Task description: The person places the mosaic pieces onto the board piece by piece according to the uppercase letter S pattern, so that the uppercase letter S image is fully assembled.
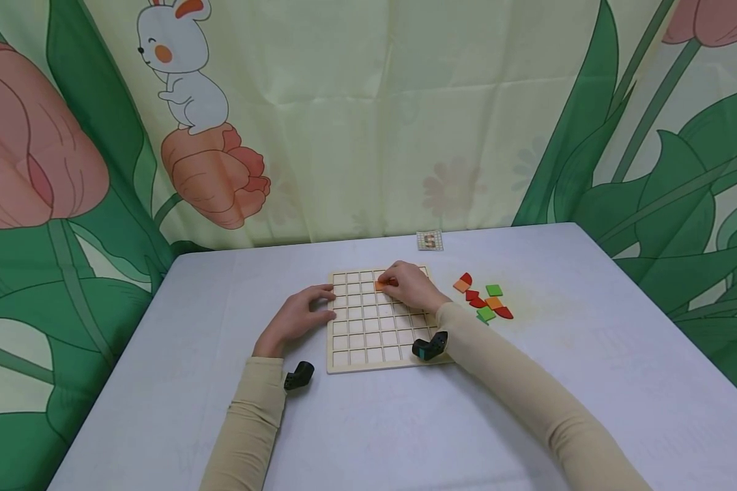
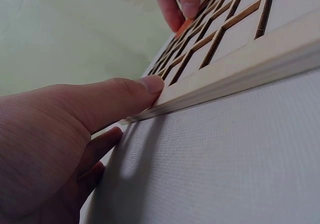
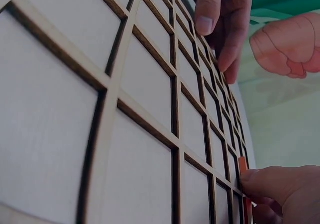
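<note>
A wooden grid board [image 1: 368, 369] with square cells lies on the table. Between thumb and fingers, my right hand [image 1: 413, 283] pinches an orange square tile [image 1: 380, 286] at the board's upper rows. Just below that tile, the right wrist view shows a red piece [image 3: 247, 210], partly covered by the hand. My left hand [image 1: 293, 315] rests at the board's left edge, fingers fairly straight. In the left wrist view its thumb [image 2: 135, 91] touches the frame's rim.
Right of the board lie loose tiles: green squares [image 1: 494, 290], orange squares [image 1: 494, 302] and red curved pieces [image 1: 503, 312]. A small patterned card [image 1: 429, 240] sits near the table's back edge. Behind hangs a printed curtain [image 1: 344, 136].
</note>
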The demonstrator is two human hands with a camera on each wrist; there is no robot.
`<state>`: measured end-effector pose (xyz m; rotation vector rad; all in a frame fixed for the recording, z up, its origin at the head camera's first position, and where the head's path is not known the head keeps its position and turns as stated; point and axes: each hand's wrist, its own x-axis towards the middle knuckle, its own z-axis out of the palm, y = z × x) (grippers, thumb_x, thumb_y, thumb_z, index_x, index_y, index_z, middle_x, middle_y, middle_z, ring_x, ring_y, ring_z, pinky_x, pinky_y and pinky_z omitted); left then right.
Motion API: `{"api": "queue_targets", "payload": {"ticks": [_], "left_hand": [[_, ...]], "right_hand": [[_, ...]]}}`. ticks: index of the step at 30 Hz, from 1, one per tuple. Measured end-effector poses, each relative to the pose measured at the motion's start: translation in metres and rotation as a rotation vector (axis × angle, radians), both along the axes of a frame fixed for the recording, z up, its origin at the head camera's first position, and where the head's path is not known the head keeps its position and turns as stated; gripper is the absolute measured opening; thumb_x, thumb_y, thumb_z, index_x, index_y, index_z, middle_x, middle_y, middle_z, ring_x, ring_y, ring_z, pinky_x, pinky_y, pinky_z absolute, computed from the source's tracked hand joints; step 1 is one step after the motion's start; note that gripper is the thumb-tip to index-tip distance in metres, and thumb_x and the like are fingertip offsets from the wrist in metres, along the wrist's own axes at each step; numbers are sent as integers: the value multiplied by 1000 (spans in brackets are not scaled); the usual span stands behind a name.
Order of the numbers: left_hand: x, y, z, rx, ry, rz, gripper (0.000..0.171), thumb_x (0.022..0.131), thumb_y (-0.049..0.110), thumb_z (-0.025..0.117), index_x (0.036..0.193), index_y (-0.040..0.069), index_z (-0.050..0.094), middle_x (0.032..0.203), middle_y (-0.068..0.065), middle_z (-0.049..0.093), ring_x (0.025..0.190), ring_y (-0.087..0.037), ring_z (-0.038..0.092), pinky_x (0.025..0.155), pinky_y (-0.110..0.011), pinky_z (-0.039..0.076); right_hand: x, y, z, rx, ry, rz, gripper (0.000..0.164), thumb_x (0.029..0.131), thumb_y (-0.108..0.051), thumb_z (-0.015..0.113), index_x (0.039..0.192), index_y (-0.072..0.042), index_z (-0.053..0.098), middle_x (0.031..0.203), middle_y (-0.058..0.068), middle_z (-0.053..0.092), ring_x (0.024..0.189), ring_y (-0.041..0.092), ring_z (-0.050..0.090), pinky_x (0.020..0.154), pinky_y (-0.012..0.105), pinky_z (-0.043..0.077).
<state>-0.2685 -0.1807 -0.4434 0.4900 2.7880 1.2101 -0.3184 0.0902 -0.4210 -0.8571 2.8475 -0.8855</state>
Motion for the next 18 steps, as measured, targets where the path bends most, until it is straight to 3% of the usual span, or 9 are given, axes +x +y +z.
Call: {"api": "queue_targets", "payload": {"ticks": [18], "left_hand": [[1, 1, 0, -2, -9, 20, 38, 86, 19, 76, 120, 5, 67, 145, -6, 51, 140, -27, 38, 116, -45, 28]], "right_hand": [[1, 1, 0, 32, 33, 20, 23, 94, -11, 64, 115, -3, 71, 112, 11, 64, 107, 28, 58, 93, 41, 48]]}}
